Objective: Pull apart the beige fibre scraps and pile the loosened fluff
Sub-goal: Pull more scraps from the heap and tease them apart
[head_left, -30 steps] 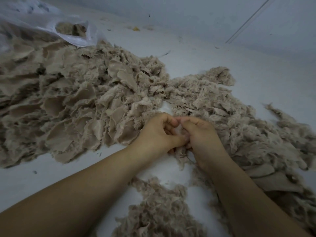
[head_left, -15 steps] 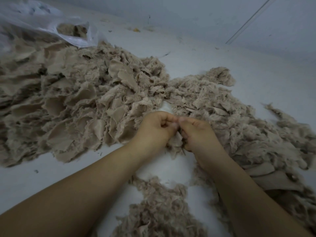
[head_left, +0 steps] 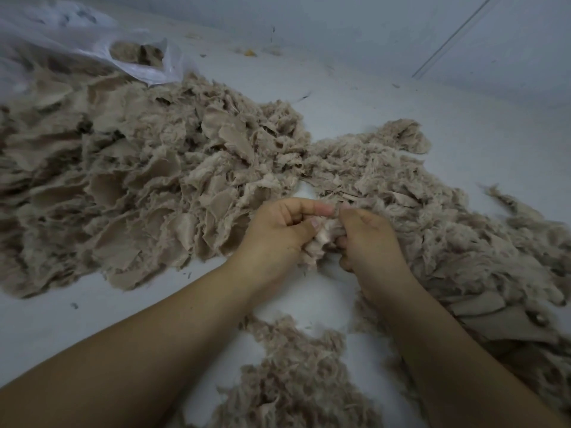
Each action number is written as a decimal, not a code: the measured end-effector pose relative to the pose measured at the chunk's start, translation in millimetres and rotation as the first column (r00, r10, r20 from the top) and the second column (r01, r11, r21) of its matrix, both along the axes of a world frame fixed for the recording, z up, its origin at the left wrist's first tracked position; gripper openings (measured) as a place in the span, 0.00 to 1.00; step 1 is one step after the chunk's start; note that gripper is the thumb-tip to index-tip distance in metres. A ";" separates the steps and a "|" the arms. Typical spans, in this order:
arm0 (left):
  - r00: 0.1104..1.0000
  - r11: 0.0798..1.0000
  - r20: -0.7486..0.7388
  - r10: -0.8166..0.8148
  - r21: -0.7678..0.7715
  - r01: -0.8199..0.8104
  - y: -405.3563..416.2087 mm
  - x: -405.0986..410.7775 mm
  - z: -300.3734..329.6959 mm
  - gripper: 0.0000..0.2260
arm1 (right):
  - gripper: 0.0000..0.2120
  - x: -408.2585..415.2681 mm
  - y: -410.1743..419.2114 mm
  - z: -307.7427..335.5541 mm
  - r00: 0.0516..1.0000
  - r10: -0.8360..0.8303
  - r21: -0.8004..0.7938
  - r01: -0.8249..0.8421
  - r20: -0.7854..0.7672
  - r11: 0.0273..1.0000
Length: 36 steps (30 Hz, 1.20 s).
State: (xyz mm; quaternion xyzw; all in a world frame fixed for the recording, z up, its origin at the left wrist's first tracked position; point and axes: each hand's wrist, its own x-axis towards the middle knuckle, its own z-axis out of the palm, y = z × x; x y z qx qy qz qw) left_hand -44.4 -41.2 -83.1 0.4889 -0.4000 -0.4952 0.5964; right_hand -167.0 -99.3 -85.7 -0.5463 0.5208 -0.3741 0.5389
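Observation:
A big heap of beige fibre scraps (head_left: 129, 186) covers the left of the pale floor. More scraps and frayed pieces (head_left: 448, 230) spread to the right. My left hand (head_left: 278, 230) and my right hand (head_left: 367, 239) meet in the middle, fingers curled, both gripping one small beige scrap (head_left: 321, 239) between them. The scrap bunches between the fingertips and part of it is hidden by the fingers. A pile of loosened fluff (head_left: 296, 375) lies near me, between my forearms.
A clear plastic bag (head_left: 92, 41) holding more scraps lies at the back left. A pale wall (head_left: 401, 32) rises behind the floor, with small debris along its foot. Bare floor (head_left: 463, 125) shows at the back right.
Both hands stay together on the scrap. Their fingers have shifted, and more of the pale scrap now shows bunched between them than one second ago.

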 end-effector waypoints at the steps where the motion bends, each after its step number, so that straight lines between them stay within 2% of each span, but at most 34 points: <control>1: 0.999 1.000 0.052 0.015 0.021 -0.016 -0.6 0.0 -0.6 0.09 | 0.19 -0.5 0.3 0.8 1.000 0.008 0.005 -0.008 0.015 1.000; 5: 0.936 0.999 0.351 -0.020 0.054 0.001 -7.1 -3.8 -2.5 0.03 | 0.21 -1.7 1.6 2.1 0.994 0.026 0.027 -0.029 0.102 0.999; 8: 0.864 0.999 0.504 -0.006 0.038 -0.015 -10.3 -5.0 -2.2 0.09 | 0.20 -2.4 2.3 1.9 0.992 0.018 0.030 -0.021 0.121 0.999; 10: 0.893 0.998 0.447 0.043 0.017 -0.057 -9.5 -2.9 -4.2 0.13 | 0.18 -2.8 1.5 0.4 0.991 0.032 0.039 -0.038 0.128 0.999; 13: 0.982 0.999 0.184 0.033 -0.003 -0.034 -3.1 -0.8 -6.2 0.14 | 0.18 -3.4 -1.7 -2.5 0.997 0.022 0.032 -0.024 0.074 0.999; 15: 1.000 0.999 0.010 0.005 -0.053 -0.004 1.6 2.3 -4.3 0.13 | 0.15 -3.6 -3.8 -4.0 0.998 0.013 0.035 -0.015 0.063 0.999; 17: 0.997 0.997 -0.072 0.003 -0.082 -0.009 3.0 6.0 -2.5 0.15 | 0.11 -3.5 -4.7 -4.6 0.996 0.009 0.046 -0.013 0.089 0.999; 19: 0.998 0.997 -0.055 0.043 -0.066 -0.046 2.3 6.7 -2.8 0.17 | 0.15 -4.1 -4.1 -5.4 0.995 0.017 0.030 -0.020 0.095 0.999; 23: 0.991 0.994 0.084 0.107 -0.045 -0.104 -1.1 2.3 -6.8 0.16 | 0.24 -4.1 3.5 -0.8 0.987 0.132 -0.045 -0.128 0.089 0.991; 28: 0.977 0.992 0.171 0.124 -0.027 -0.121 -3.9 1.4 -9.1 0.19 | 0.20 -8.0 5.7 -2.1 0.971 0.195 -0.102 -0.182 0.139 0.978; 32: 0.975 0.981 0.112 0.192 0.001 -0.193 -3.8 2.0 -8.8 0.15 | 0.19 -7.8 5.0 -1.4 0.967 0.215 -0.086 -0.204 0.140 0.975; 36: 0.989 0.994 0.104 0.108 -0.013 -0.107 -4.4 2.0 -7.3 0.12 | 0.20 -7.2 6.9 -0.8 0.953 0.273 -0.103 -0.261 0.134 0.960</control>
